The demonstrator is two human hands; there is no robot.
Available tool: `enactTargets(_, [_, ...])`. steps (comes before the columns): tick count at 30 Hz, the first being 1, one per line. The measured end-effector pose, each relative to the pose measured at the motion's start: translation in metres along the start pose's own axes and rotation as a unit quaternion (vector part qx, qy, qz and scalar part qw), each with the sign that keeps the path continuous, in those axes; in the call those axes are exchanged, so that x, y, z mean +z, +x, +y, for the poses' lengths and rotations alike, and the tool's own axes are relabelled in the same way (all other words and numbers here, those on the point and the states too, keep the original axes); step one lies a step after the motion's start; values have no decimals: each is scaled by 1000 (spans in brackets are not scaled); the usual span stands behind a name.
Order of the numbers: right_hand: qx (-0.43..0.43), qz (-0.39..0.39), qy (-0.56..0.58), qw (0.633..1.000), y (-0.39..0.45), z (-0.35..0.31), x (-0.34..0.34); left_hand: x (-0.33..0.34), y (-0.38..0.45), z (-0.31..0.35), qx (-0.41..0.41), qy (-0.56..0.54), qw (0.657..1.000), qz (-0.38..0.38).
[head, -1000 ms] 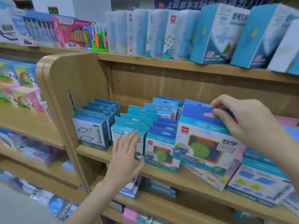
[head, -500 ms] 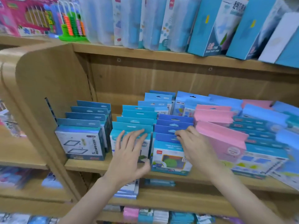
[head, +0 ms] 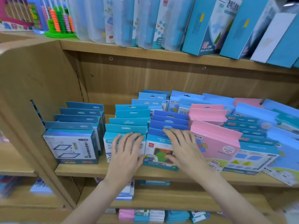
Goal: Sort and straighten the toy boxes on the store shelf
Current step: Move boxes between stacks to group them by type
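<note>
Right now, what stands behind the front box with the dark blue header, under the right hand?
Behind the dark blue-headed front box, three more dark blue headers rise in a row. Their printed fronts are covered. The right hand hides part of the front box.

Two bare forearms enter from the bottom edge of the frame, one at lower centre-left, one at lower right. No sleeve, cuff, watch or bracelet shows on either. Left hand (head: 125,153) and right hand (head: 182,149): ungloved, no rings seen. Fingers slender; nails short and plain where visible.
</note>
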State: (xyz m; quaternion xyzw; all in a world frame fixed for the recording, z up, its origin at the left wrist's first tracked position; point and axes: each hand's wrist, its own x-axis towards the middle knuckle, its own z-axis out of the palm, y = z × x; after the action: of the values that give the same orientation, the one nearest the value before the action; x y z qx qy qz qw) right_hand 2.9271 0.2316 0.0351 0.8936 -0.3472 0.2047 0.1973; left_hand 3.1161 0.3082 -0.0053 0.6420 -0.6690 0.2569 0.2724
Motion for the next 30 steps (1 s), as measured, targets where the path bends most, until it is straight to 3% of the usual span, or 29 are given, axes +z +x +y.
enactTargets(4, [-12,-38,27,999,1,9,-8,-9,4,1,3,-65,998,6])
enactTargets(9, [62,-19,225,972,37,62,-49,-22,39,11,5,-111,994,-2])
enactTargets(14, [143,-54,214,965,96,152,-35,-22,83,32,-14,-118,992,-30])
enactTargets(20, [20,-188,217,958,158,158,0,-5,118,25,-87,-1,995,-53])
enactTargets(26, [-119,-221,240,938,191,106,23,-12,107,1,-168,50,979,-102])
enactTargets(30, [-116,-238,179,948,193,83,35,-12,105,-5,-204,9,969,-141])
